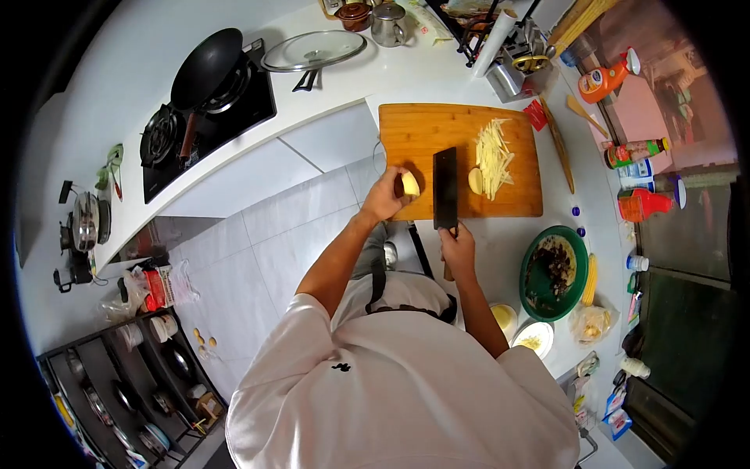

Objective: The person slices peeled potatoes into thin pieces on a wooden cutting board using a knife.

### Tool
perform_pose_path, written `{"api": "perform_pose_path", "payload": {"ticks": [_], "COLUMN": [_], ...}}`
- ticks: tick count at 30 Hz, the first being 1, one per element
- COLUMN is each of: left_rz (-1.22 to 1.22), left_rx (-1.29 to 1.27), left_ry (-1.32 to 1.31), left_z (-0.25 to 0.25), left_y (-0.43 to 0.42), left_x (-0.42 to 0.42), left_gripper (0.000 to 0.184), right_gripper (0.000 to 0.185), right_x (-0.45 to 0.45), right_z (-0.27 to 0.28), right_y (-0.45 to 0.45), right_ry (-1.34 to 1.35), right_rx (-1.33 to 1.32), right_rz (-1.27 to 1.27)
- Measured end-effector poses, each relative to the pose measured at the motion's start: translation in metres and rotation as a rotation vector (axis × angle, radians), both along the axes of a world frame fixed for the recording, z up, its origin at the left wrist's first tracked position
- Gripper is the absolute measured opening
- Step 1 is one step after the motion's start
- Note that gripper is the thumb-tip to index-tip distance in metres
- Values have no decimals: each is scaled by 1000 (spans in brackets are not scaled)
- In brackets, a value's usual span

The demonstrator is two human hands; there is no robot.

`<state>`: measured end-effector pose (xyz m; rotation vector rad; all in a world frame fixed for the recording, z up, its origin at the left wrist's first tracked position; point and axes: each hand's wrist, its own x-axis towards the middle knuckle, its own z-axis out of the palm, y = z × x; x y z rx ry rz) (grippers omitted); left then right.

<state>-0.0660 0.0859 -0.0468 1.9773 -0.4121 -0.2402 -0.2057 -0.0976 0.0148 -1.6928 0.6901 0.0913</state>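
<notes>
My left hand (383,195) is closed around a pale yellow piece of potato (410,184) at the near left edge of the wooden cutting board (406,129). In my right hand (458,248) is the handle of a dark-bladed cleaver (445,187). Its blade points away from me over the middle of the board, to the right of the potato piece and apart from it. Thin potato strips (494,160) lie heaped on the board's right half. A small cut potato piece (475,181) rests against the heap's left side.
Right of me are a green basin (531,293) with dark contents, a corn cob (590,279) and a white bowl (547,344). A wok (207,69) sits on the stove (258,102) at the left, near a glass lid (314,51). Bottles (609,78) line the windowsill.
</notes>
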Motion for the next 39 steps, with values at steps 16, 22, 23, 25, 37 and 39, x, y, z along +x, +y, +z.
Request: {"api": "perform_pose_path", "payload": {"ticks": [16, 22, 23, 25, 37, 39], "left_rz": [-40, -100, -116, -146, -184, -175], "left_rx": [-93, 36, 70, 130, 205, 188], "left_ry": [-8, -262, -314, -390, -345, -384], "left_z": [5, 9, 10, 10, 15, 12], "left_y": [8, 13, 14, 13, 14, 16], "left_x": [-10, -7, -7, -5, -4, -5], "left_gripper": [56, 49, 48, 45, 47, 46], "right_gripper": [29, 41, 42, 44, 56, 59], "right_x": [11, 20, 21, 25, 19, 22], "right_z": [-13, 25, 17, 2, -16, -5], "right_y": [15, 20, 18, 13, 17, 19], "right_ry": [81, 260, 244, 207, -120, -46], "right_rx": [-181, -113, -222, -444, -795, -694], "right_rz": [181, 262, 312, 407, 424, 451]}}
